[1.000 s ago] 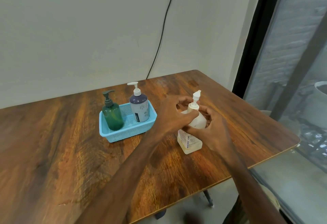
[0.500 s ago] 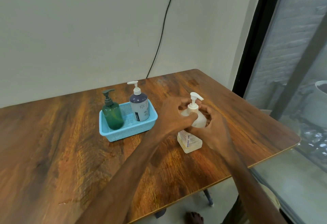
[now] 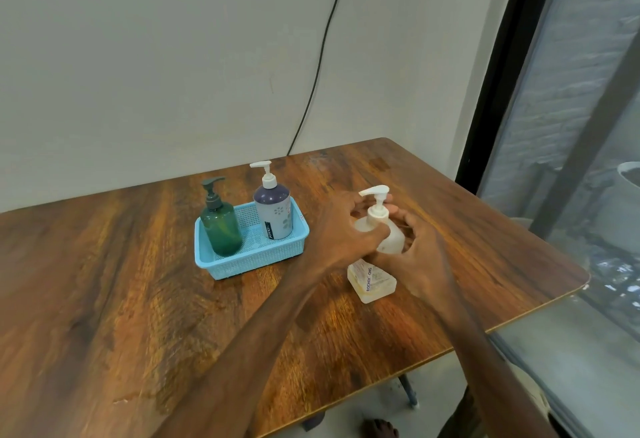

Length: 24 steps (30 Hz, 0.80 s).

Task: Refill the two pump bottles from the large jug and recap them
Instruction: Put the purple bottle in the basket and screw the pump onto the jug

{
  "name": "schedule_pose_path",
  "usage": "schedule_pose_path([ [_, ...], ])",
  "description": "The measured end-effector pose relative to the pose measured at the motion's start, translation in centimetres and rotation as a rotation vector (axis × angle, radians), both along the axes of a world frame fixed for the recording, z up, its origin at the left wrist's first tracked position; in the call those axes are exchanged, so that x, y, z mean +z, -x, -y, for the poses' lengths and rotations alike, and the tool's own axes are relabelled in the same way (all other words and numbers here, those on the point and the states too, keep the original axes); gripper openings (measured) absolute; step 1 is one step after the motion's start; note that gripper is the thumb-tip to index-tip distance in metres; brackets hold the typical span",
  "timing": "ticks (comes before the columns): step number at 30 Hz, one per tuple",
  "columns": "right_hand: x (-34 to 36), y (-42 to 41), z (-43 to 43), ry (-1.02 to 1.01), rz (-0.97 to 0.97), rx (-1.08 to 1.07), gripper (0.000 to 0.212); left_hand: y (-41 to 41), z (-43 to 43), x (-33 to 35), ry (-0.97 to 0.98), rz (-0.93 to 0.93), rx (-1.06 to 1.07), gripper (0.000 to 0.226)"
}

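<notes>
hands [image 3: 341, 233] clasp translucent round-shouldered jug [image 3: 372, 281], woodgrain table [image 3: 104, 281].

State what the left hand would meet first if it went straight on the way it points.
The white pump bottle: the left hand grips its neck, so it would push straight into that.

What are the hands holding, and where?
Both hold the white pump bottle: the left hand grips round its neck, the right hand its body.
</notes>
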State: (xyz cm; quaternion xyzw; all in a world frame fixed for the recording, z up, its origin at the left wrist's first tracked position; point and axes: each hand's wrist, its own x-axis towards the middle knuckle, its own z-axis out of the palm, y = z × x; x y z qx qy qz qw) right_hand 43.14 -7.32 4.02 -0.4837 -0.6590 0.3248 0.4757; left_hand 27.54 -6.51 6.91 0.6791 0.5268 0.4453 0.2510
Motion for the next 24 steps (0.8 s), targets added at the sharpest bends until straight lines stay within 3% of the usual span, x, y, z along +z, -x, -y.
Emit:
schedule_pose_path([
  [4, -0.1, -0.2, -0.1, 0.005, 0.016, 0.003, 0.085, -0.4, 0.4, 0.1, -0.022, 0.010, 0.084, 0.050],
  [7, 0.0, -0.2, 0.0, 0.017, 0.008, 0.013, 0.084, 0.5, 0.1, 0.5, -0.040, 0.089, 0.008, 0.044],
  [11, 0.1, -0.1, 0.2, 0.005, -0.002, 0.022, 0.079, 1.3, -0.4, 0.6, -0.054, -0.049, -0.154, 0.043],
  [14, 0.0, 0.0, 0.1, -0.006, 0.027, 0.009, 0.082, 0.7, 0.0, 0.4, -0.074, -0.119, -0.094, 0.053],
  [19, 0.1, -0.1, 0.2, -0.008, 0.017, 0.016, 0.078, 1.4, -0.3, 0.1, -0.101, 0.064, -0.029, 0.043],
  [24, 0.1, -0.1, 0.2, -0.003, 0.021, -0.006, 0.076, 2.3, -0.3, 0.9, -0.142, -0.006, -0.089, 0.036],
])
